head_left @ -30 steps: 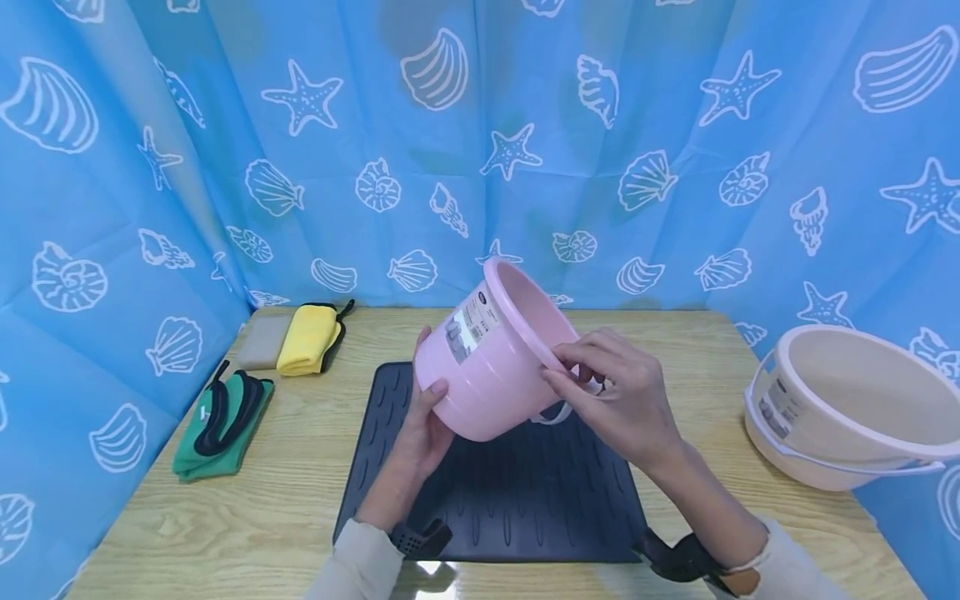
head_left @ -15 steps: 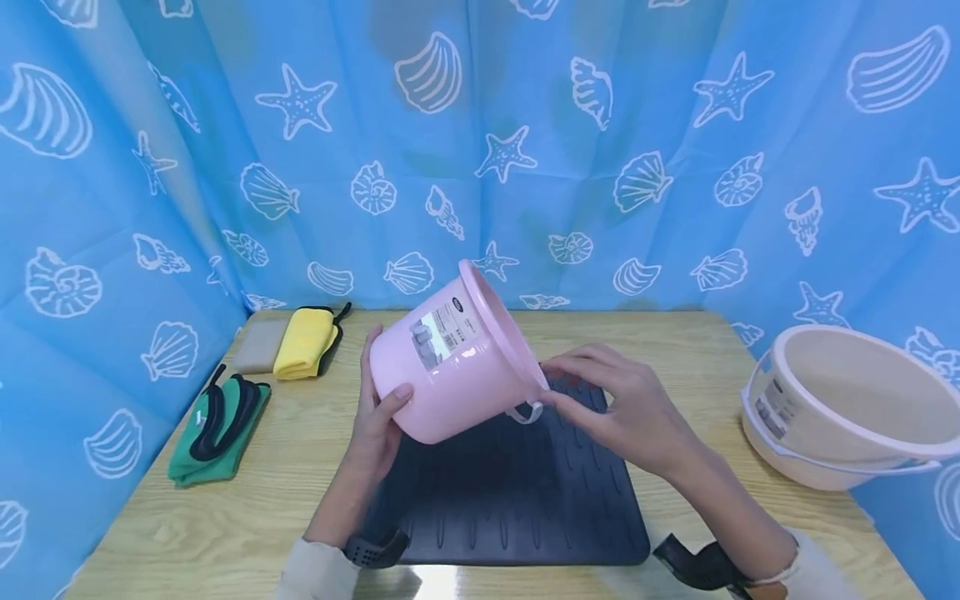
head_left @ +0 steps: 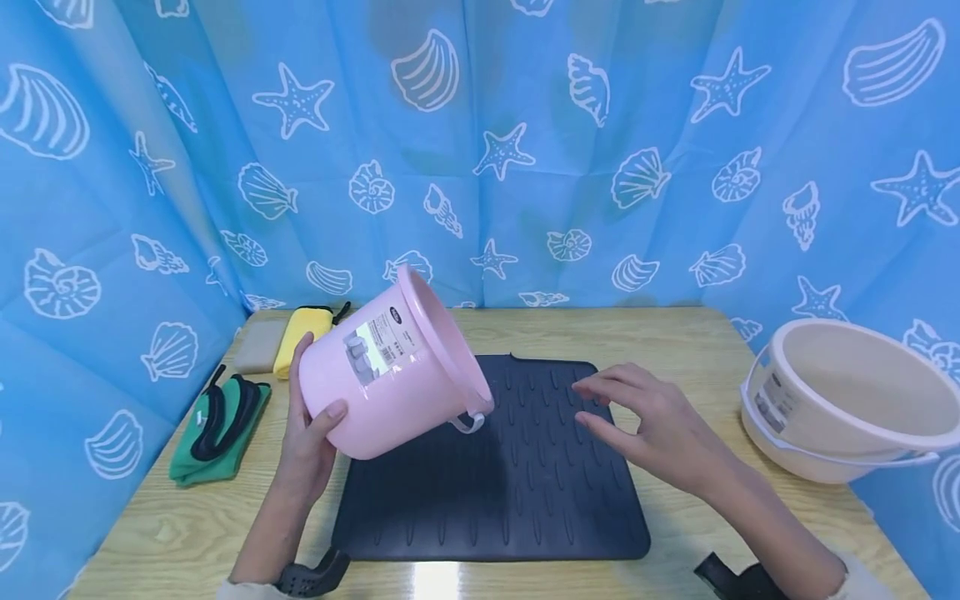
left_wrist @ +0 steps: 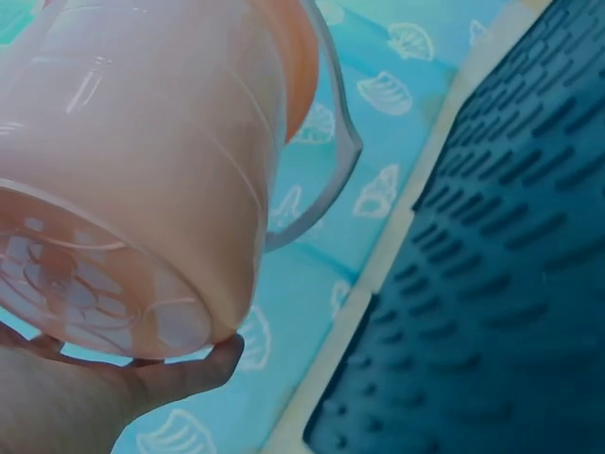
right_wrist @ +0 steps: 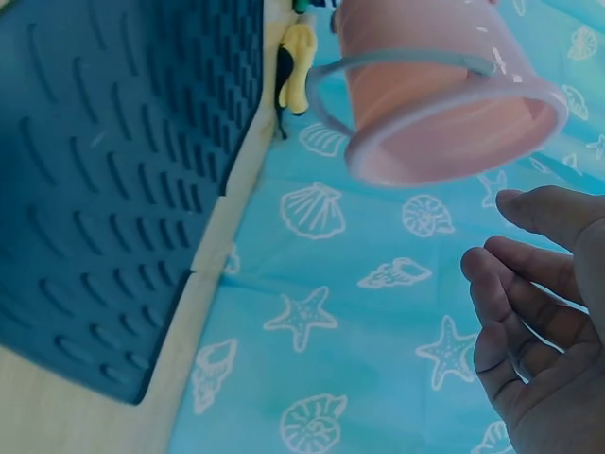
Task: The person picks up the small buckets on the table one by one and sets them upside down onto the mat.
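Observation:
A pink plastic bucket [head_left: 397, 375] with a paper label tilts in the air over the left part of the black ridged mat [head_left: 555, 467], its mouth facing right. My left hand [head_left: 309, 442] grips it around the lower end, thumb on the near side. In the left wrist view the bucket's round base [left_wrist: 85, 274] rests in that hand, and the handle [left_wrist: 331, 180] hangs beyond. My right hand [head_left: 660, 425] is apart from the bucket, over the mat's right edge, with loosely bent fingers and nothing between them.
A cream bucket [head_left: 795, 400] with a white handle stands at the right. At the left lie a green folded cloth with black straps [head_left: 217, 433], a grey cloth [head_left: 258, 343] and a yellow cloth [head_left: 300, 329]. A blue shell-patterned curtain [head_left: 480, 150] surrounds the wooden table [head_left: 637, 329].
The pink bucket has moved left in my left hand. My right hand has let go of its rim and drawn away to the right.

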### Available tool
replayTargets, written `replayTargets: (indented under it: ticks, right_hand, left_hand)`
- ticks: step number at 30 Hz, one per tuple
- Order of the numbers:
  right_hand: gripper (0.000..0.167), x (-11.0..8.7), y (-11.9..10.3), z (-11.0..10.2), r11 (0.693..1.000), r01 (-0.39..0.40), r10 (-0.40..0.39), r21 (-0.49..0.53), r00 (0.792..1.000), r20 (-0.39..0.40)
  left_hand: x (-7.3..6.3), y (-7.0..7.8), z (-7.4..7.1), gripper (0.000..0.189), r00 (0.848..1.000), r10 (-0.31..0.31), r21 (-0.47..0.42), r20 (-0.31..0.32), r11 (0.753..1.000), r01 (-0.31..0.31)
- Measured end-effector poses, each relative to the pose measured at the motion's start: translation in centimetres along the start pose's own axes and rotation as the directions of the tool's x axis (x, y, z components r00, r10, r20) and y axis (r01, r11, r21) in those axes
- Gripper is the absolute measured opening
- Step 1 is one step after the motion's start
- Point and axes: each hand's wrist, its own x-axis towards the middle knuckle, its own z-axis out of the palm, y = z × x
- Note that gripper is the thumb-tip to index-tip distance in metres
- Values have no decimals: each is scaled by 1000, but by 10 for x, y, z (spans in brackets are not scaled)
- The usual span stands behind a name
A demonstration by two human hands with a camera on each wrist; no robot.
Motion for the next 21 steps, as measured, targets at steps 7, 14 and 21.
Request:
replayTargets:
  ticks: [7, 14, 21]
  right_hand:
    - [35, -19, 8, 6, 999, 40, -39, -31, 999, 28]
    - [34, -34, 13, 12, 997, -18, 25, -71, 994, 110]
    - [31, -45, 18, 17, 992, -27, 48, -122, 984, 173]
  left_hand:
    - [-9, 14, -21, 88, 1000, -5, 84, -30, 996, 7]
    - [-12, 35, -40, 85, 998, 1, 147, -63, 989, 8]
    - [-15, 49, -55, 87, 994, 7, 182, -109, 983, 13]
